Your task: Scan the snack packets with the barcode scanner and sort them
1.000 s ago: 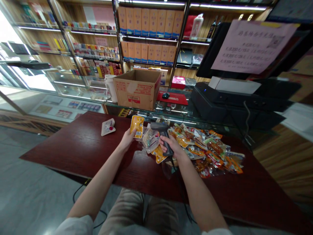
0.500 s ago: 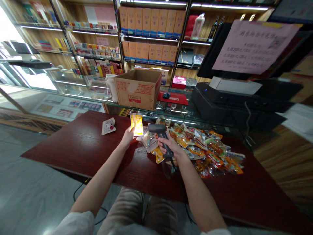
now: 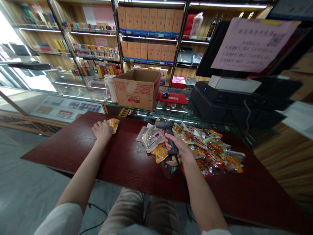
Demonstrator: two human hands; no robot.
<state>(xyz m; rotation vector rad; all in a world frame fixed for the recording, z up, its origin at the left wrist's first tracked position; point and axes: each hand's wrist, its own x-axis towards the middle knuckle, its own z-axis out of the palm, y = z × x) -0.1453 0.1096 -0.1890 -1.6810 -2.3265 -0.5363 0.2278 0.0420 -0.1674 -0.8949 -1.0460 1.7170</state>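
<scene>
My left hand (image 3: 102,130) is low over the left part of the dark wooden table, palm down with its fingers bent. An orange snack packet (image 3: 113,125) sticks out from under its right side, gripped at the edge; the fingertips are partly hidden. In my right hand (image 3: 174,143) is a black barcode scanner (image 3: 168,130), held by its handle above the snack packets. Just left of the scanner lie pale vacuum-sealed packets (image 3: 150,138) and an orange packet (image 3: 160,153). A heap of shiny sealed snack packets (image 3: 210,150) spreads to the right.
An open cardboard box (image 3: 135,91) stands on the glass counter behind the table (image 3: 122,156), beside a white cup (image 3: 111,88). A computer mouse (image 3: 165,95) rests on a red mat (image 3: 178,99). At right stands a monitor with a pink notice (image 3: 254,45). A black cable hangs from the scanner.
My left hand has carried the orange packet leftward and down to the table, covering where the pale packet lay. My right hand and the scanner have shifted slightly right.
</scene>
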